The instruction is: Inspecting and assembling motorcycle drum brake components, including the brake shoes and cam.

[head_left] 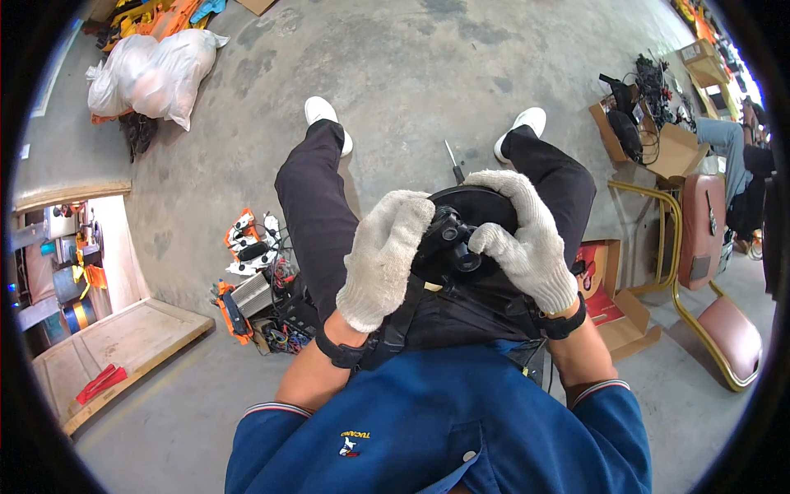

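In my lap I hold a black, round, dish-like device (pixel 476 204) with stubby cylindrical parts (pixel 453 239) at its middle. What kind of device it is, I cannot make out. My left hand (pixel 383 255), in a white knitted glove, grips its left side, fingers pressed together. Gloved the same way, my right hand (pixel 528 239) curls over the right rim, its thumb bent in toward the cylindrical parts. The fingertips under the device are hidden. A screwdriver (pixel 454 163) lies on the floor just beyond it, between my feet.
Left of my legs lie orange and white plastic parts, wires and a metal box (pixel 257 295). An open red-lined carton (pixel 607 288) and chairs (pixel 704 235) stand at right, near a box of cables (pixel 629 123). White bags (pixel 156 74) sit far left, a wooden board (pixel 123 350) near left.
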Demonstrator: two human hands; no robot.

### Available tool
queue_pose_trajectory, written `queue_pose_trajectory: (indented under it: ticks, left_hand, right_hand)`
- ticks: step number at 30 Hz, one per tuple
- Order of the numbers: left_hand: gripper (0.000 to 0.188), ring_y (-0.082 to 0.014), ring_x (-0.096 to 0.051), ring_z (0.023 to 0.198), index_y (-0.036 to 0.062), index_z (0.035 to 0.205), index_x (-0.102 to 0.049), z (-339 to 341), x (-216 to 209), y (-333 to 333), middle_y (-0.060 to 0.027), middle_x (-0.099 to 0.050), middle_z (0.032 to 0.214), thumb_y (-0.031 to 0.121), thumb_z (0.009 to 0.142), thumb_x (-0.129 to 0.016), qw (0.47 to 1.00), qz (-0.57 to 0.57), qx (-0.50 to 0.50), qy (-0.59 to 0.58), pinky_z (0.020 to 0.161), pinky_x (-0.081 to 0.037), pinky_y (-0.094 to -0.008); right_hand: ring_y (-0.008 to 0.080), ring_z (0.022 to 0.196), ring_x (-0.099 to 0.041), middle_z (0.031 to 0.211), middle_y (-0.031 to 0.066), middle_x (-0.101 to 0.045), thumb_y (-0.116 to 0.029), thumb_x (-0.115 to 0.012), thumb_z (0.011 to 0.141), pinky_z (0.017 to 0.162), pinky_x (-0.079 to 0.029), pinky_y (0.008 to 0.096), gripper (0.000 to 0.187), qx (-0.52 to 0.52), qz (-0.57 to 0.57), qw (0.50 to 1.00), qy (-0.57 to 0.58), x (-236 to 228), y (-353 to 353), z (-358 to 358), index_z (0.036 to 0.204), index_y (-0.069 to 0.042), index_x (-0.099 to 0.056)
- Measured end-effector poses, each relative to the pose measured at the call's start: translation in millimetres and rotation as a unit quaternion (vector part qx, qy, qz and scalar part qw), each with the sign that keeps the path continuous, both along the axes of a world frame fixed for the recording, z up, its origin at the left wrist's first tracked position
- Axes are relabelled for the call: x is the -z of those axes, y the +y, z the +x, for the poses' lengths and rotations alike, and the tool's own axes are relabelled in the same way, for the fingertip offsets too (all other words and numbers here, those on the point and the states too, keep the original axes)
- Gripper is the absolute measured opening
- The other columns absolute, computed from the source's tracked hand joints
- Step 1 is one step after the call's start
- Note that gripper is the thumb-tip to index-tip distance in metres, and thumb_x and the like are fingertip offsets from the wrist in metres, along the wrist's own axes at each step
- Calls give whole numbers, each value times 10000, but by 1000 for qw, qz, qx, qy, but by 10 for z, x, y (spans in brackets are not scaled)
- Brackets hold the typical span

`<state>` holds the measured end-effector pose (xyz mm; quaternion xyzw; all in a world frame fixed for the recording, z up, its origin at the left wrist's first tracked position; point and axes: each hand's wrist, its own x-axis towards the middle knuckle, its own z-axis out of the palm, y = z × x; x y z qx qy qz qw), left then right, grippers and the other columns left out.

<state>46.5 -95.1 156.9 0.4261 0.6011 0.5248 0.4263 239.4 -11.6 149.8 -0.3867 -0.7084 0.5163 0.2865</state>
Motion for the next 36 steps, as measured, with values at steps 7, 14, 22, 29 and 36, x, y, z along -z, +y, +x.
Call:
queue_pose_trajectory:
  ticks: [7, 14, 22, 29, 36]
  left_hand:
    - [391, -121, -631, 957, -27, 1150, -691, -91, 23, 12, -61, -705, 995, 342, 1107, -571, 999, 3, 35, -13, 881, -512, -294]
    - [389, -130, -641, 968, -24, 1159, -689, -56, 7, -20, -59, -708, 1015, 340, 1122, -556, 999, -2, 48, 8, 894, -515, -295]
    - [351, -87, -600, 941, -23, 1163, -672, 39, 3, 32, -18, -683, 991, 307, 1127, -558, 999, -13, 38, -12, 863, -499, -265]
    - [357, -86, -607, 947, -3, 1174, -677, 96, -53, 9, -26, -691, 999, 336, 1112, -584, 998, -11, 60, -19, 865, -501, -265]
    - [384, -101, -625, 965, 10, 1164, -691, 3, -38, -12, -31, -704, 1021, 369, 1119, -560, 997, -22, 68, 4, 889, -503, -272]
  right_hand:
    - [233, 1212, -657, 1274, 117, -678, -362, -869, 870, 1053, -517, 369, 690, -42, -97, 992, 67, -123, 59, 46, 1407, -28, -592]
    - [234, 1209, -660, 1268, 127, -688, -333, -874, 859, 1060, -514, 377, 676, -48, -83, 995, 30, -66, 11, 77, 1389, -16, -600]
    - [222, 1098, -688, 1158, 125, -710, -163, -766, 915, 984, -532, 350, 431, 53, -28, 998, -29, -111, -107, -10, 1287, 6, -630]
    - [203, 1170, -655, 1244, 113, -692, -260, -761, 944, 1033, -512, 355, 510, 48, -123, 991, 35, -62, -87, 128, 1352, 7, -608]
    - [244, 1200, -652, 1268, 128, -676, -301, -857, 867, 1052, -502, 368, 633, -29, -90, 995, 41, -19, -20, 136, 1369, -3, -611]
